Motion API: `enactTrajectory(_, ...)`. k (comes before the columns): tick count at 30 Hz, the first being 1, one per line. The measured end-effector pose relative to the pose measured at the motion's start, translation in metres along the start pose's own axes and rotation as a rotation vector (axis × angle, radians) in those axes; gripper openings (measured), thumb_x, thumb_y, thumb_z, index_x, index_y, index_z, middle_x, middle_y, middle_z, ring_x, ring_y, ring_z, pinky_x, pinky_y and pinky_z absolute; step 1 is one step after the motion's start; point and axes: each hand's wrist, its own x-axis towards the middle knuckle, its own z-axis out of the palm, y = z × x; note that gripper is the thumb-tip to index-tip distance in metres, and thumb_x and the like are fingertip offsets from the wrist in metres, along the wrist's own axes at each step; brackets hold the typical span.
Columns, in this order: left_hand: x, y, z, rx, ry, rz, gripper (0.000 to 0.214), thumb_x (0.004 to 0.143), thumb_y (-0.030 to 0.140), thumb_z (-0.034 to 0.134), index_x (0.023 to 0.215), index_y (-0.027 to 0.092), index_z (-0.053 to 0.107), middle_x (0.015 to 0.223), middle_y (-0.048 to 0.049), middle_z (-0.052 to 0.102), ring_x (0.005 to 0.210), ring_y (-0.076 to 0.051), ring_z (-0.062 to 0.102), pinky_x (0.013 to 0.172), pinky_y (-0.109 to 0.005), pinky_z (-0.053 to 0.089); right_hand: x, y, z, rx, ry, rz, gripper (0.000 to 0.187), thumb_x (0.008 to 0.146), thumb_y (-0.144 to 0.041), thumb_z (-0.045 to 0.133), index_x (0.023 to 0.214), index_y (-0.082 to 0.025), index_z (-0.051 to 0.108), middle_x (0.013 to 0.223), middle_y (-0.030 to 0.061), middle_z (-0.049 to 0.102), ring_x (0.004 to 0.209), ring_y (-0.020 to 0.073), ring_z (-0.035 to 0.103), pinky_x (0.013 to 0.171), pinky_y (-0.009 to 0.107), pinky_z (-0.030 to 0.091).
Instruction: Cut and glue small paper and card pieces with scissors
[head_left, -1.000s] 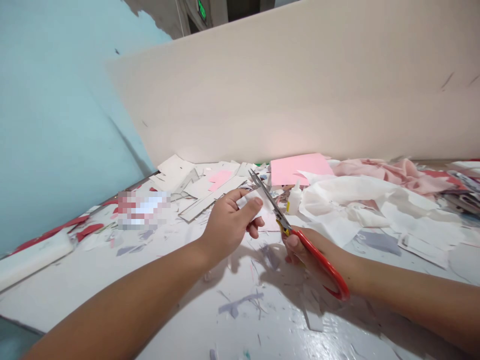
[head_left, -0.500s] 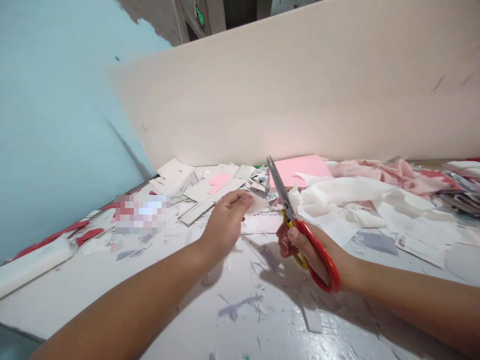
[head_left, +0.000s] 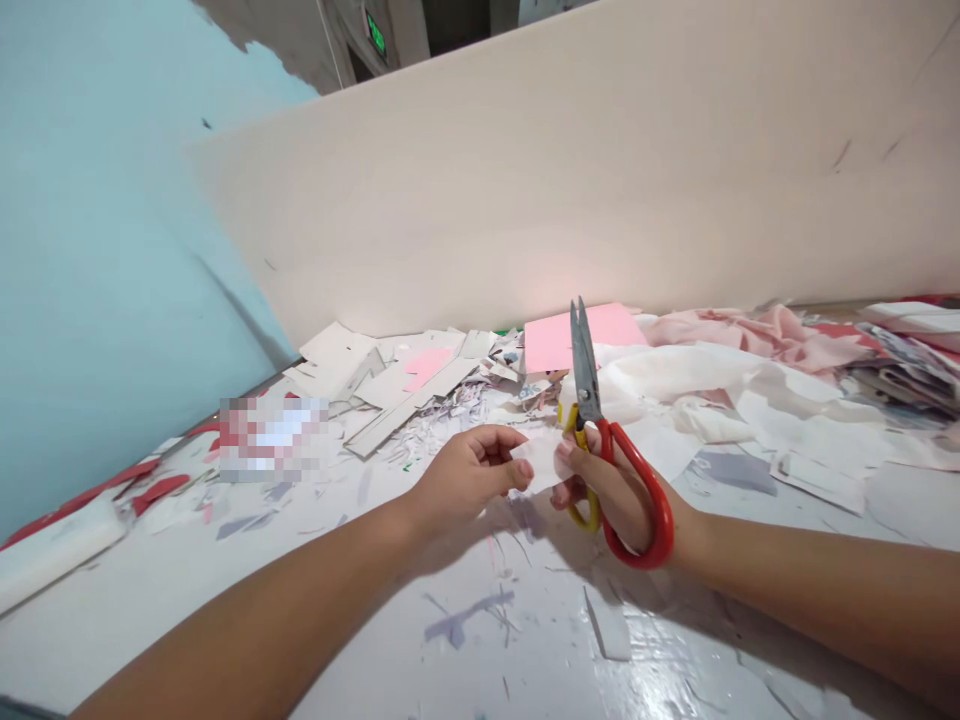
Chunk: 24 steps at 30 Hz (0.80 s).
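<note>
One small white paper scrap (head_left: 538,462) sits pinched in the left hand (head_left: 469,475), thumb and fingers together on its edge, just beside the right hand (head_left: 611,490). Those right fingers (head_left: 570,465) clamp the red and yellow handles of the scissors (head_left: 589,400), steel blades shut and upright. The scrap looks light and limp, easiest held near its edge. Part of it is hidden behind the fingers; a blurred patch (head_left: 274,438) masks something on the paper-littered surface (head_left: 150,620).

A small white paper scrap (head_left: 537,462) sits just left of the scissors (head_left: 589,390), whose red and yellow handles sit below grey blades pointing upward, slightly apart.
</note>
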Motion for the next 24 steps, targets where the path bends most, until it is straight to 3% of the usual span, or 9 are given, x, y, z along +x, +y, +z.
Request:
enactTrajectory(3, 0.005, -0.003, -0.005, -0.033, 0.043, 0.043, 0.015, 0.063, 0.025, 0.066, 0.073, 0.018, 0.057, 0.063, 0.0024, 0.052, 0.058, -0.009, 0.048, 0.057, -0.023, 0.041, -0.001, -0.007, -0.002, -0.279, -0.035, -0.047, 0.037, 0.083, -0.048, 0.040, 0.060, -0.020, 0.039, 0.050, -0.0031, 0.048, 0.049, 0.0124, 0.051, 0.049, 0.026, 0.039)
enactTrajectory(8, 0.017, 0.000, -0.025, -0.151, 0.459, 0.315, 0.004, 0.066, 0.020, 0.055, 0.067, 0.019, 0.051, 0.064, 0.0041, 0.046, 0.055, -0.007, 0.040, 0.052, -0.020, 0.034, 0.000, -0.018, -0.007, -0.809, -0.102, -0.064, 0.018, 0.081, -0.033, 0.042, 0.067, -0.021, 0.041, 0.065, 0.0013, 0.056, 0.055, 0.0139, 0.049, 0.049, 0.027, 0.037)
enactTrajectory(11, 0.022, 0.005, -0.039, -0.121, 0.568, 0.441, 0.003, 0.068, 0.021, 0.052, 0.066, 0.020, 0.049, 0.065, 0.0039, 0.044, 0.057, -0.008, 0.039, 0.053, -0.020, 0.032, 0.004, -0.018, -0.012, -1.066, -0.142, -0.007, 0.014, 0.075, -0.030, 0.047, 0.065, -0.021, 0.042, 0.066, 0.0039, 0.057, 0.054, 0.0164, 0.048, 0.047, 0.029, 0.033)
enactTrajectory(15, 0.024, 0.003, -0.043, 0.023, 0.530, 0.420, 0.003, 0.068, 0.019, 0.051, 0.065, 0.020, 0.050, 0.063, 0.0040, 0.041, 0.060, -0.008, 0.039, 0.056, -0.021, 0.032, 0.002, -0.020, -0.015, -1.199, -0.183, -0.014, 0.012, 0.071, -0.031, 0.050, 0.065, -0.021, 0.048, 0.066, 0.0056, 0.057, 0.057, 0.0186, 0.050, 0.048, 0.029, 0.032)
enactTrajectory(20, 0.026, -0.006, -0.039, 0.122, 0.328, 0.212, 0.007, 0.069, 0.025, 0.054, 0.068, 0.019, 0.052, 0.063, 0.0039, 0.045, 0.060, -0.009, 0.040, 0.056, -0.021, 0.034, -0.008, -0.029, -0.013, -1.258, -0.345, -0.165, 0.009, 0.066, -0.023, 0.052, 0.058, -0.020, 0.049, 0.064, 0.0038, 0.058, 0.057, 0.0165, 0.051, 0.046, 0.026, 0.029)
enactTrajectory(24, 0.028, -0.008, -0.043, 0.191, 0.231, 0.184, 0.016, 0.072, 0.032, 0.054, 0.066, 0.018, 0.050, 0.062, 0.0036, 0.046, 0.059, -0.009, 0.042, 0.056, -0.022, 0.037, -0.012, -0.031, -0.013, -1.267, -0.399, -0.181, 0.010, 0.059, -0.016, 0.052, 0.052, -0.019, 0.046, 0.058, 0.0016, 0.055, 0.048, 0.0123, 0.046, 0.042, 0.024, 0.024)
